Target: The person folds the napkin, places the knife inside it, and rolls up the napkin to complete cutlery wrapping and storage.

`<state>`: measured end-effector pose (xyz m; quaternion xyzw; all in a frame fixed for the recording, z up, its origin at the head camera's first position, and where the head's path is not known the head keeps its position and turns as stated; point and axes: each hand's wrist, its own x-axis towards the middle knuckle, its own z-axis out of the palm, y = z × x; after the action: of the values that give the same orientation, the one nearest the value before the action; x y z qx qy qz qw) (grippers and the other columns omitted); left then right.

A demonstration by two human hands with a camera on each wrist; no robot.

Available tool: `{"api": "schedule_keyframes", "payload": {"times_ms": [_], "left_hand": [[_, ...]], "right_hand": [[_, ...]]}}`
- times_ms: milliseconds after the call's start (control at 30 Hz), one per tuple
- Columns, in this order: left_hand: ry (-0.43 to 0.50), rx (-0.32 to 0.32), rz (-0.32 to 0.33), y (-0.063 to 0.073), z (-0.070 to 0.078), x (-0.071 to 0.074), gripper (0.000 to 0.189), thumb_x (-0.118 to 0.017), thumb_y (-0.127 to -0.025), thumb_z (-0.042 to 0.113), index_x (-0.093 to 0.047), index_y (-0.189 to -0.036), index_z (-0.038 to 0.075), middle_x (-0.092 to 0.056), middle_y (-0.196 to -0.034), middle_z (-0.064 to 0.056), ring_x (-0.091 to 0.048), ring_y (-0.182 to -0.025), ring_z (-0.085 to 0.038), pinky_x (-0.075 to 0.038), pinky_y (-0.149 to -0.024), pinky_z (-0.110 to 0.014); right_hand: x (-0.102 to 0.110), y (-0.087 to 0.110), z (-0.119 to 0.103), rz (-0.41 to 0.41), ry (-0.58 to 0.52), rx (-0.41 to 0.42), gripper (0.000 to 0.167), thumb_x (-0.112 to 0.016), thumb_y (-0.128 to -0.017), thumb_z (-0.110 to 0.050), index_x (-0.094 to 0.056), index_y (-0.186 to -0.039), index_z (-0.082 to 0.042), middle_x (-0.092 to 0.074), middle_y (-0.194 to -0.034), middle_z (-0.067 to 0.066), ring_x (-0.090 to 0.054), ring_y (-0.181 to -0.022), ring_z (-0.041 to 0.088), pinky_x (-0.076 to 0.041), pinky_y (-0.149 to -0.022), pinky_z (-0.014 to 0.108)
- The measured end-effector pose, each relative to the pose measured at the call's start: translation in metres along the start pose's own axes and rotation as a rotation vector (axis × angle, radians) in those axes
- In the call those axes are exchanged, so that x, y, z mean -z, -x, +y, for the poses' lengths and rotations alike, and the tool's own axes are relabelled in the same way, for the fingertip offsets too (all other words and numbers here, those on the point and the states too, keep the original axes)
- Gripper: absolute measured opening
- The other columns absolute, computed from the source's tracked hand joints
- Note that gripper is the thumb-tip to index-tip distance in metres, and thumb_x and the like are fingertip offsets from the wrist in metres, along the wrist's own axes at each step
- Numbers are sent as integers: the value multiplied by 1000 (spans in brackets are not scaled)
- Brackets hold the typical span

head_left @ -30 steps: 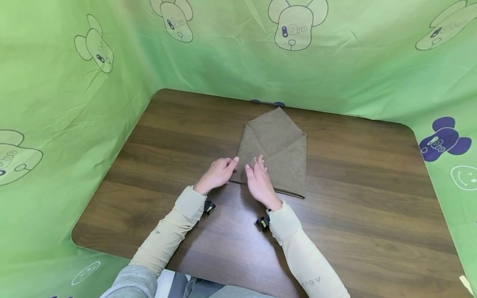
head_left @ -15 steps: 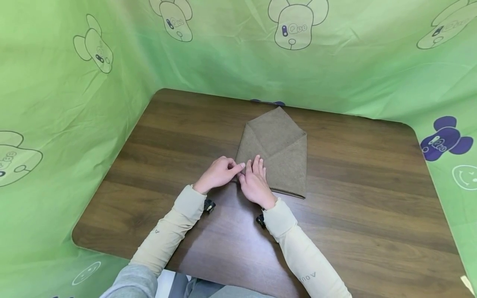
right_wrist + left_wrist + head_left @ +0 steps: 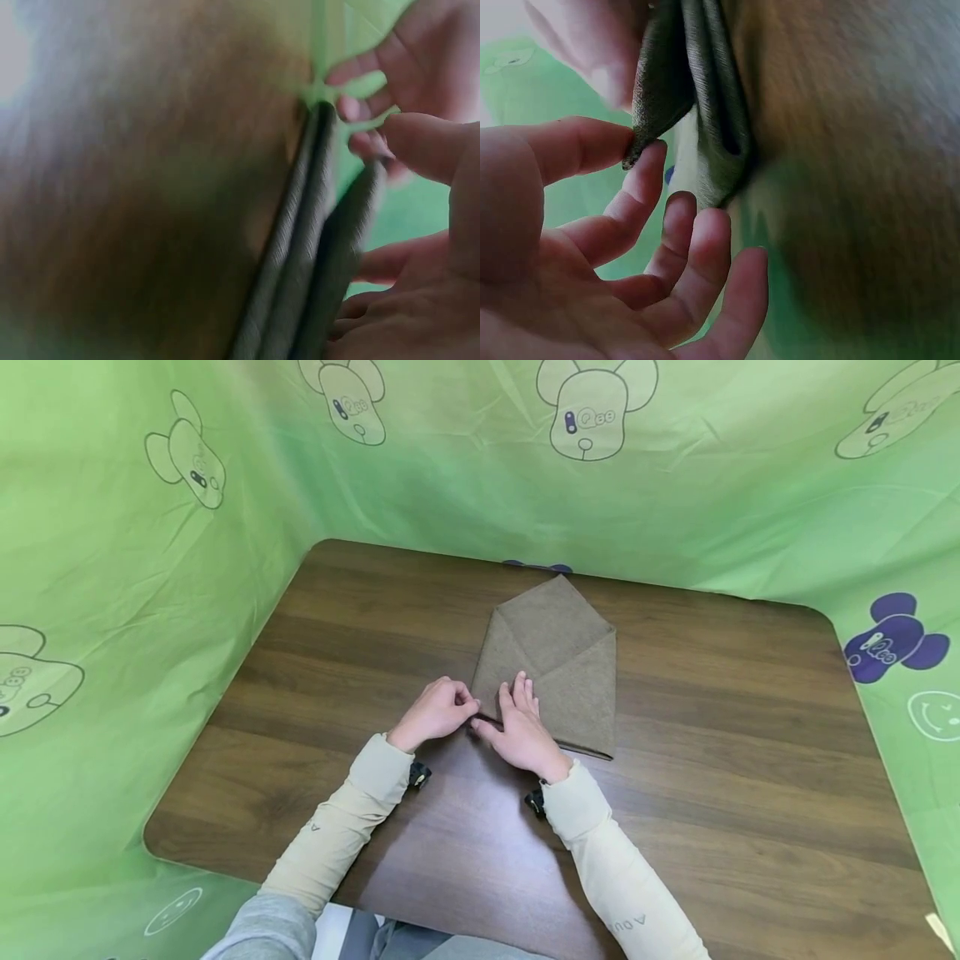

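Note:
A brown cloth [image 3: 567,652], folded to a point at its far end, lies in front of the person. At its near left corner, the left hand [image 3: 437,710] pinches the upper layer between thumb and index finger. The left wrist view shows that raised cloth corner [image 3: 660,82] apart from the folded layers below, the other fingers loosely bent beside them. My right hand [image 3: 525,732] rests on the cloth near its front edge, fingers straight and thumb stretched toward the pinched corner. In the right wrist view, the lifted cloth edge [image 3: 352,217] runs close by the right thumb [image 3: 427,146].
The cloth lies on a dark wood-grain table [image 3: 735,710] with rounded corners. Green curtains [image 3: 465,485] with printed bear faces hang behind it and along both sides. A small pale tag [image 3: 939,932] shows at the table's right edge.
The right hand has come down onto the cloth, its thumb reaching to the front edge. My left hand has shifted from the cloth's left side to its near left corner and lifted the top layer.

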<state>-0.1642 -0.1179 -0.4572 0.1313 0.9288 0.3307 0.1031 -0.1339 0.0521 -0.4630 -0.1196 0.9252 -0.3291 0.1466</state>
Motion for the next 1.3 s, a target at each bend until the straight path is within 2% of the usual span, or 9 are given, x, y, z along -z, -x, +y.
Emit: {"api": "schedule_keyframes", "payload": {"times_ms": [133,267,400,567,733,1033,1300], "left_hand": [[-43,24,9,0,-1,-1,19,-63,-85,22,-67,-72,10,-60,-74,-3,-53,-78,-19,-43,-71,-30],[-82,44,0,1,-1,-2,18,-63,-84,23,-65,-71,11,-58,-76,-3,-53,-80,-19,-43,-72,-31],[-118,75,-28,2,-1,-2,17,-63,-83,24,-64,-71,12,-57,-80,-4,-53,-84,-20,-43,-73,-31],[-151,120,-58,2,1,-1,16,-64,-83,25,-66,-72,13,-58,-84,-4,-54,-88,-21,-45,-76,-33],[-163,145,-74,1,0,-1,16,-64,-83,26,-65,-72,14,-61,-82,-3,-56,-85,-21,-46,-74,-32],[-155,197,-124,-1,2,-1,16,-66,-81,29,-66,-71,16,-64,-76,1,-58,-74,-18,-43,-63,-28],[-170,179,-151,-3,1,-2,16,-67,-79,28,-65,-71,15,-64,-75,1,-58,-73,-18,-44,-62,-28]], "right_hand": [[14,5,9,31,25,-23,78,-53,-97,-41,-23,-148,10,8,-156,33,8,-146,46,-1,-116,62],[29,13,24,54,82,-46,79,-57,-94,-41,-25,-149,6,7,-156,34,8,-146,48,1,-114,66],[45,22,42,54,137,-63,81,-62,-92,-38,-25,-150,5,7,-156,35,8,-145,50,1,-111,70],[59,32,61,48,144,-62,77,-60,-94,-35,-25,-149,5,7,-156,34,8,-145,51,-1,-109,73],[66,38,76,14,150,-54,78,-59,-95,-36,-22,-151,5,7,-157,32,7,-144,51,-1,-108,73],[74,39,97,-38,237,-65,97,-65,-87,-51,-17,-153,1,3,-160,25,6,-145,50,-3,-109,73],[77,38,104,-76,300,-90,103,-63,-84,-60,-15,-153,0,1,-160,25,5,-144,52,-4,-108,74]]}}
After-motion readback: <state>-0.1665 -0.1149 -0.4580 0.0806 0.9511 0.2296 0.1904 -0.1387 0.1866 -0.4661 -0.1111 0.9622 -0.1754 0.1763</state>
